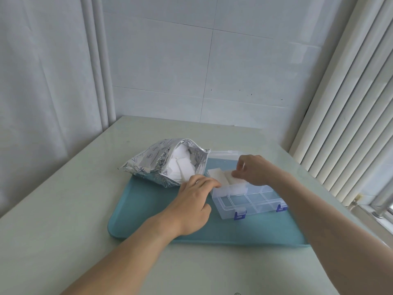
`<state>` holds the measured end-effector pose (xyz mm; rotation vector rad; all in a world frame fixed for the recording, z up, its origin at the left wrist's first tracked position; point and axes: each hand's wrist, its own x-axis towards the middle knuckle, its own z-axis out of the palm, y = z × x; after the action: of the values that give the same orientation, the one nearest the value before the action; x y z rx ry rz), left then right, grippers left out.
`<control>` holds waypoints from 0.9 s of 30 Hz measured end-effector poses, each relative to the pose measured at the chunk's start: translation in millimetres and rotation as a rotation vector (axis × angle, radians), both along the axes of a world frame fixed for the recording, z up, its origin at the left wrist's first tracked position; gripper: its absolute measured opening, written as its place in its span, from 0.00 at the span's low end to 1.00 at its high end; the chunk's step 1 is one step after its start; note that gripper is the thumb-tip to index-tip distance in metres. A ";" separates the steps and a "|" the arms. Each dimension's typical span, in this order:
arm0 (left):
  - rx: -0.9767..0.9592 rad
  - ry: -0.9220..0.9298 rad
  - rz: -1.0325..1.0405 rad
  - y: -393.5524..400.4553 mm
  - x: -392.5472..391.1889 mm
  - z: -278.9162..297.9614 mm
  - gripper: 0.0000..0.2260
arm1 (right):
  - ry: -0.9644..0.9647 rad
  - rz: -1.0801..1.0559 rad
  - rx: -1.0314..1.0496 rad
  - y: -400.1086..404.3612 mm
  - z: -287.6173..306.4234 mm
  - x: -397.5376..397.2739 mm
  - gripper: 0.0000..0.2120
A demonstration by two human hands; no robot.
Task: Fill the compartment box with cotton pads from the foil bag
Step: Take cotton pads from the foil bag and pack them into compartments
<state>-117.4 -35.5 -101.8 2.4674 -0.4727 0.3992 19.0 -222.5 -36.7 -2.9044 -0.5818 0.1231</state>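
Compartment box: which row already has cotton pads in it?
The back row of the compartment box, under both hands, holds white cotton pads; the front row by the blue latches looks empty.

Both forearms bare, no sleeves; left hand (192,206), right hand (254,170) ungloved.
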 end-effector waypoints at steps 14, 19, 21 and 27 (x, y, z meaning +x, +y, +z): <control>0.034 -0.038 -0.006 1.9 1.3 -2.7 0.26 | 0.153 0.115 0.049 6.0 11.0 -0.8 0.13; -0.275 -0.302 0.109 10.6 3.8 6.9 0.18 | 0.010 0.116 0.035 11.7 34.0 -0.6 0.11; -0.356 -0.494 0.247 20.3 4.4 15.9 0.12 | -0.158 0.112 0.223 16.3 39.1 -5.4 0.05; -0.240 -0.470 0.711 58.2 19.9 7.8 0.19 | 0.150 0.277 0.499 73.2 20.9 -41.1 0.11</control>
<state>-97.5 22.7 -94.0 2.2244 0.2914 1.2541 -22.1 -149.3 -15.8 -2.3037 -0.8459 0.1973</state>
